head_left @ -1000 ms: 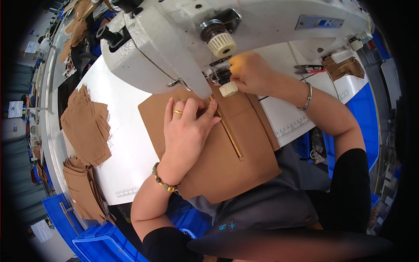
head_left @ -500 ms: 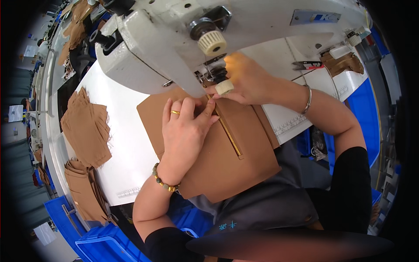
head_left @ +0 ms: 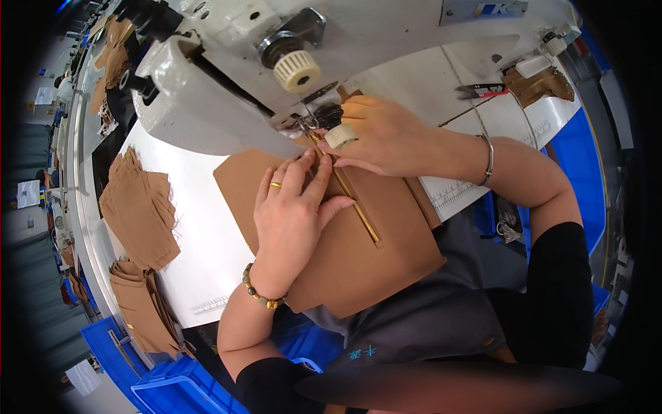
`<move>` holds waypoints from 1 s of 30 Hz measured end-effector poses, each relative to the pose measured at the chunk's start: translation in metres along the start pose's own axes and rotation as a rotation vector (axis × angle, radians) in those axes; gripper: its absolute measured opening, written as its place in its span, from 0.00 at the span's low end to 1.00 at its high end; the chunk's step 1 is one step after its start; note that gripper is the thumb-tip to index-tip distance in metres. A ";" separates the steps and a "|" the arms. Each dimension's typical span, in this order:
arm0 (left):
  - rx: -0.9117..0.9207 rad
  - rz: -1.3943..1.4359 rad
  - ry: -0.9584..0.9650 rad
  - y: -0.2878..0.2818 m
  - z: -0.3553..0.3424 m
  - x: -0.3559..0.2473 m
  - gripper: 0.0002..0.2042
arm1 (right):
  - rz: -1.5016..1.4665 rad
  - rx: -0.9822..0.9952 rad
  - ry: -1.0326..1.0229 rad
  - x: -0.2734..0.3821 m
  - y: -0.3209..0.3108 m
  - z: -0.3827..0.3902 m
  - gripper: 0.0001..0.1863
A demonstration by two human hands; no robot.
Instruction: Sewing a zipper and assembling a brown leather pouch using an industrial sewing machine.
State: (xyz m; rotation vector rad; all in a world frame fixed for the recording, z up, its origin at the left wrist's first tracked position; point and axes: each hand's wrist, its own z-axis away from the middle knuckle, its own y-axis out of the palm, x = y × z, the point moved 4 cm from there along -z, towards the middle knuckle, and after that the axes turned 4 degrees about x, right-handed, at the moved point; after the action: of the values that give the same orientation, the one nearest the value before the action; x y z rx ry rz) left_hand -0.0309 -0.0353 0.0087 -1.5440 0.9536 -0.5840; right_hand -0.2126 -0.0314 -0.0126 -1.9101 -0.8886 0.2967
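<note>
A white sewing machine (head_left: 386, 31) overhangs a brown panel (head_left: 369, 279) with a gold zipper (head_left: 364, 224). My left hand (head_left: 286, 224) rests on the panel left of the zipper, fingers laid out and slightly bent, with the tips near the presser area. My right hand (head_left: 386, 138) is on the panel at the machine's needle area, beside a cream knob (head_left: 339, 136); its fingers are apart and bent, some tips hidden behind the machine parts.
Stacks of brown cut pieces (head_left: 138, 207) lie left on the white tabletop (head_left: 196, 262). Snips (head_left: 483, 90) and brown pieces (head_left: 534, 86) are at back right. Blue bins (head_left: 165, 386) stand low left; another (head_left: 586, 179) is at right.
The machine head has shifted up and left in view. My right hand's thumb has moved slightly down along the zipper; my left fingers remain on the panel.
</note>
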 end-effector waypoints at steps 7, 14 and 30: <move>-0.018 -0.013 -0.024 0.002 -0.007 0.010 0.30 | 0.067 0.016 0.009 -0.007 0.004 -0.004 0.14; -0.033 -0.046 -0.008 0.002 -0.008 0.012 0.30 | 0.090 0.014 0.009 -0.010 0.006 -0.003 0.15; -0.034 0.016 -0.029 0.003 -0.008 0.015 0.28 | 0.302 -0.020 -0.005 0.000 -0.002 -0.005 0.09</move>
State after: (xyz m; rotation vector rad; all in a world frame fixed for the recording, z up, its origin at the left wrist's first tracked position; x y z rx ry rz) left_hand -0.0295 -0.0523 0.0047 -1.5700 0.9575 -0.5356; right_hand -0.2108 -0.0336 -0.0084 -2.0626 -0.6052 0.4735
